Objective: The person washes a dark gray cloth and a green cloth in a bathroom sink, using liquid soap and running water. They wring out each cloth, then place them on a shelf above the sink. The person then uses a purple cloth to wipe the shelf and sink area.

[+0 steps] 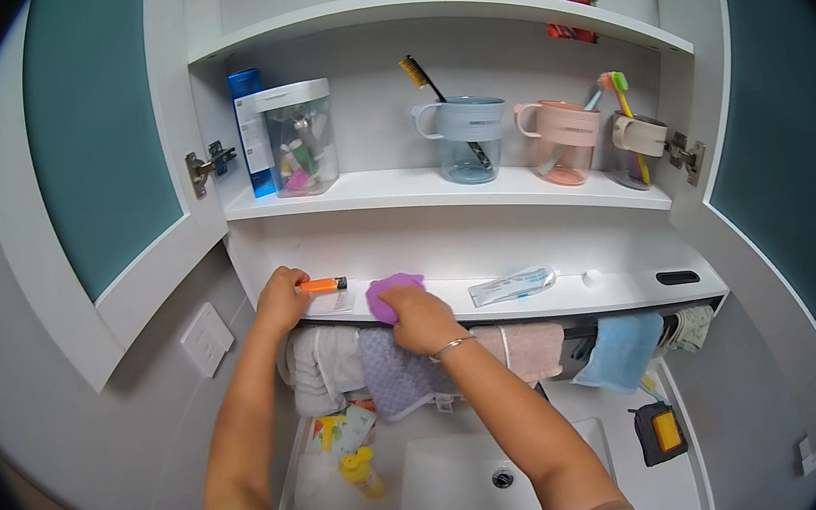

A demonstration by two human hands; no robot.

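My left hand is closed at the left end of the low cabinet shelf, its fingers on an orange lighter with a dark tip. The lighter lies just above a small clear packet. To its right, my right hand grips a purple cloth pressed against the shelf; the fingertips are partly hidden in the cloth. A toothpaste tube lies flat on the same shelf, farther right, and past it sits a small white round piece.
Blue, pink and grey cups with brushes and a clear container stand on the shelf above. Towels hang below, over the sink. Cabinet doors stand wide at both sides.
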